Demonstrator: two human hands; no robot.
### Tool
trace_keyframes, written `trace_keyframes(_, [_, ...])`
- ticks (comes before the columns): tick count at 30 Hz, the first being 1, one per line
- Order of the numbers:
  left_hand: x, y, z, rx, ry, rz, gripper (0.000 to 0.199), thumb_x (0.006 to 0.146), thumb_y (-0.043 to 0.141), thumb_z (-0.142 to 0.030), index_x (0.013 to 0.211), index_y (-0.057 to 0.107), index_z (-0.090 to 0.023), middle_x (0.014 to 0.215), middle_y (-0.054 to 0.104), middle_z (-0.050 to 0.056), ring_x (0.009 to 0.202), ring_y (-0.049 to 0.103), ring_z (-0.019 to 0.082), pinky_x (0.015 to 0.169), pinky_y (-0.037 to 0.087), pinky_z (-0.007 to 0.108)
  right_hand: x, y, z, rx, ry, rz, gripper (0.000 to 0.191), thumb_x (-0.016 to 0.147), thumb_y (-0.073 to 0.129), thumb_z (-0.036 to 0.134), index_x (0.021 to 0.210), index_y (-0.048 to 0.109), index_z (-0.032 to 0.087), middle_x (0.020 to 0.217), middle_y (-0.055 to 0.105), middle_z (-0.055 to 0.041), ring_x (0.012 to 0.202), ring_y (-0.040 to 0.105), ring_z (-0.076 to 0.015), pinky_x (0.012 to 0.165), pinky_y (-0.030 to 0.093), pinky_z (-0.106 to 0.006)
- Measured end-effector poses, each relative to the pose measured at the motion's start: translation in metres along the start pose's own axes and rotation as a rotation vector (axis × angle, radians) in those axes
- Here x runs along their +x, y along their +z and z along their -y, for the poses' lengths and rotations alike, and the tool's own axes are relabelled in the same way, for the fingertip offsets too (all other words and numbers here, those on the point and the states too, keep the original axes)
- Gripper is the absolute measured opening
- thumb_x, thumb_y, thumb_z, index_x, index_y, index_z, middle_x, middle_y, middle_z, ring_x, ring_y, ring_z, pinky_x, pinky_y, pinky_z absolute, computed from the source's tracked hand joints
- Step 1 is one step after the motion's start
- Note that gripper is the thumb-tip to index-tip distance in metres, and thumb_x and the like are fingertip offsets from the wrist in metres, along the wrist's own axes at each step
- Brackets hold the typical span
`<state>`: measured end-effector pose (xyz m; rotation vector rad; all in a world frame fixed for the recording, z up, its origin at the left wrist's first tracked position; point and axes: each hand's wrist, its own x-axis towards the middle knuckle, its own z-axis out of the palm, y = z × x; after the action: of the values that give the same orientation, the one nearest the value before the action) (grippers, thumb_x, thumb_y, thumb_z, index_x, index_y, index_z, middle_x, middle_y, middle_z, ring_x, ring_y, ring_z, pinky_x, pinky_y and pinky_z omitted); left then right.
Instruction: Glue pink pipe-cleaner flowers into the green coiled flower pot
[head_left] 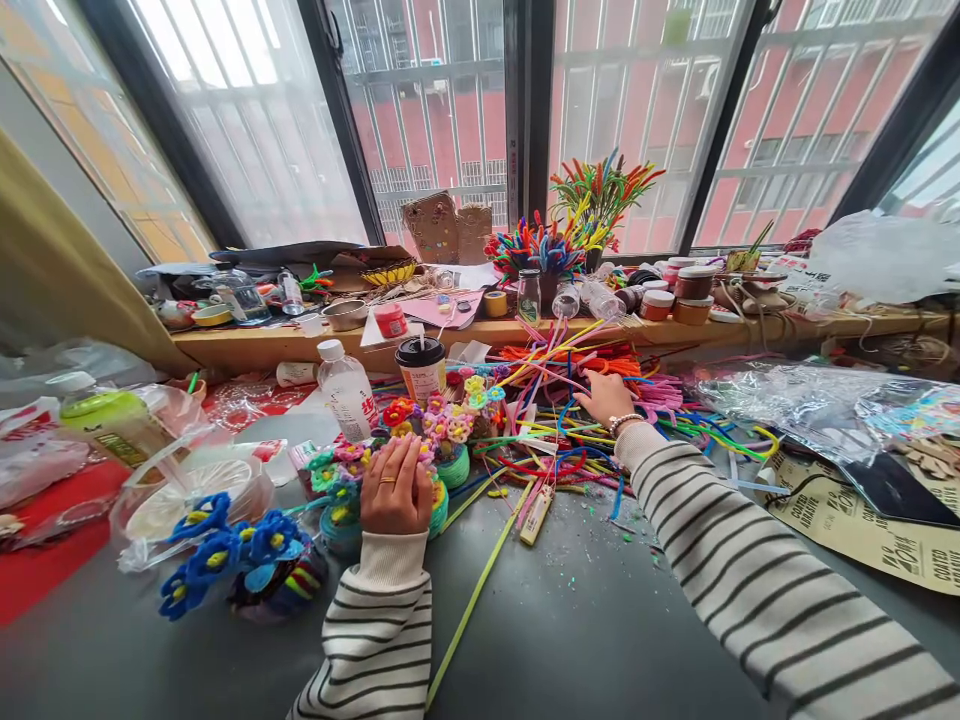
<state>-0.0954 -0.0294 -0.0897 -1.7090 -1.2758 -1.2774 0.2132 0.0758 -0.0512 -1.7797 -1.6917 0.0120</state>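
My left hand (pixel 396 487), a ring on one finger, curves over a small pot of pipe-cleaner flowers (pixel 438 508); its fingers are bent and close together, and the thumb is hidden. More pots with pink, yellow and teal pipe-cleaner flowers (pixel 448 425) crowd around it. Farther right, my right hand (pixel 607 400), with a bead bracelet, reaches into a loose heap of coloured pipe cleaners (pixel 559 450). Its fingers are spread and touch the heap beside an orange bundle (pixel 525 368). Closer to me at the left stands a pot with blue pipe-cleaner flowers (pixel 217 550).
A water bottle (pixel 345 390) and a lidded drink cup (pixel 421 368) stand behind the flowers. A utility knife or similar yellow-handled piece (pixel 537 515) lies on the grey table (pixel 555 630). Abrasive sheets (pixel 862 530) and plastic bags are at right; jars (pixel 694 290) line the sill.
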Motion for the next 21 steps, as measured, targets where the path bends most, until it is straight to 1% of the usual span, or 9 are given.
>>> trace_keyframes(3, [-0.001, -0.001, 0.002, 0.01, 0.015, 0.026, 0.036, 0.075, 0.046, -0.017, 0.108, 0.057, -0.016, 0.104, 0.063, 0.01, 0.103, 0.054, 0.023, 0.091, 0.039, 0.041, 0.003, 0.008, 0.0, -0.027, 0.033, 0.082, 0.023, 0.074, 0.057, 0.036, 0.082, 0.058, 0.015, 0.075, 0.061, -0.0042, 0.072, 0.055, -0.0145, 0.064, 0.043, -0.031])
trace_keyframes(5, [0.0, -0.002, 0.002, 0.006, 0.006, 0.033, 0.036, 0.076, 0.043, -0.016, 0.11, 0.056, -0.016, 0.105, 0.063, 0.01, 0.104, 0.054, 0.023, 0.092, 0.038, 0.04, 0.003, 0.007, 0.002, -0.025, 0.037, 0.108, 0.024, 0.079, 0.051, 0.037, 0.073, 0.058, 0.014, 0.068, 0.059, 0.0004, 0.061, 0.054, -0.0094, 0.061, 0.043, -0.027])
trace_keyframes(7, [0.001, -0.003, 0.0, -0.008, -0.017, 0.023, 0.036, 0.078, 0.04, -0.016, 0.11, 0.056, -0.015, 0.105, 0.063, 0.01, 0.104, 0.054, 0.022, 0.092, 0.038, 0.04, 0.003, -0.001, 0.003, -0.009, 0.031, 0.091, 0.027, 0.079, 0.05, 0.036, 0.062, 0.058, 0.016, 0.057, 0.058, 0.0008, 0.055, 0.053, -0.0094, 0.056, 0.04, -0.024])
trace_keyframes(9, [0.001, -0.003, -0.002, -0.02, -0.034, 0.013, 0.036, 0.078, 0.039, -0.016, 0.11, 0.056, -0.015, 0.105, 0.063, 0.01, 0.104, 0.053, 0.022, 0.092, 0.038, 0.04, 0.002, -0.014, 0.003, 0.02, 0.025, 0.04, 0.028, 0.078, 0.051, 0.033, 0.056, 0.059, 0.019, 0.049, 0.057, -0.0011, 0.052, 0.053, -0.012, 0.051, 0.035, -0.024])
trace_keyframes(13, [0.002, -0.003, -0.003, -0.025, -0.039, 0.005, 0.035, 0.078, 0.039, -0.017, 0.109, 0.056, -0.015, 0.104, 0.063, 0.01, 0.104, 0.054, 0.022, 0.092, 0.038, 0.04, -0.006, -0.051, -0.003, 0.102, 0.03, -0.078, 0.03, 0.078, 0.045, 0.036, 0.059, 0.062, 0.019, 0.05, 0.06, -0.0028, 0.05, 0.052, -0.014, 0.05, 0.033, -0.025])
trace_keyframes(15, [0.001, -0.003, -0.002, -0.02, -0.029, 0.004, 0.035, 0.078, 0.039, -0.017, 0.108, 0.057, -0.015, 0.104, 0.063, 0.01, 0.103, 0.054, 0.022, 0.092, 0.038, 0.041, -0.016, -0.07, -0.009, 0.156, 0.049, -0.124, 0.032, 0.078, 0.044, 0.038, 0.059, 0.061, 0.018, 0.05, 0.061, -0.0033, 0.049, 0.052, -0.0142, 0.052, 0.034, -0.026])
trace_keyframes(17, [0.0, -0.002, -0.001, -0.016, -0.014, 0.007, 0.034, 0.078, 0.04, -0.016, 0.108, 0.057, -0.013, 0.103, 0.063, 0.011, 0.103, 0.054, 0.023, 0.092, 0.038, 0.041, -0.031, -0.085, -0.015, 0.226, 0.076, -0.148, 0.032, 0.077, 0.044, 0.041, 0.063, 0.061, 0.018, 0.05, 0.061, -0.0031, 0.047, 0.051, -0.0133, 0.052, 0.036, -0.025])
trace_keyframes(19, [0.0, -0.001, 0.0, -0.018, -0.009, 0.02, 0.034, 0.078, 0.04, -0.017, 0.108, 0.056, -0.013, 0.103, 0.063, 0.012, 0.104, 0.053, 0.023, 0.092, 0.038, 0.041, -0.051, -0.092, -0.018, 0.302, 0.103, -0.15, 0.035, 0.078, 0.043, 0.045, 0.072, 0.062, 0.017, 0.052, 0.061, -0.0026, 0.042, 0.047, -0.0114, 0.048, 0.036, -0.024])
trace_keyframes(21, [0.001, -0.003, 0.0, -0.024, -0.017, 0.035, 0.034, 0.078, 0.04, -0.018, 0.108, 0.056, -0.013, 0.105, 0.062, 0.013, 0.105, 0.052, 0.023, 0.093, 0.037, 0.041, -0.074, -0.087, -0.017, 0.409, 0.125, -0.135, 0.04, 0.079, 0.038, 0.049, 0.083, 0.06, 0.016, 0.054, 0.061, -0.0024, 0.04, 0.044, -0.0103, 0.043, 0.036, -0.023])
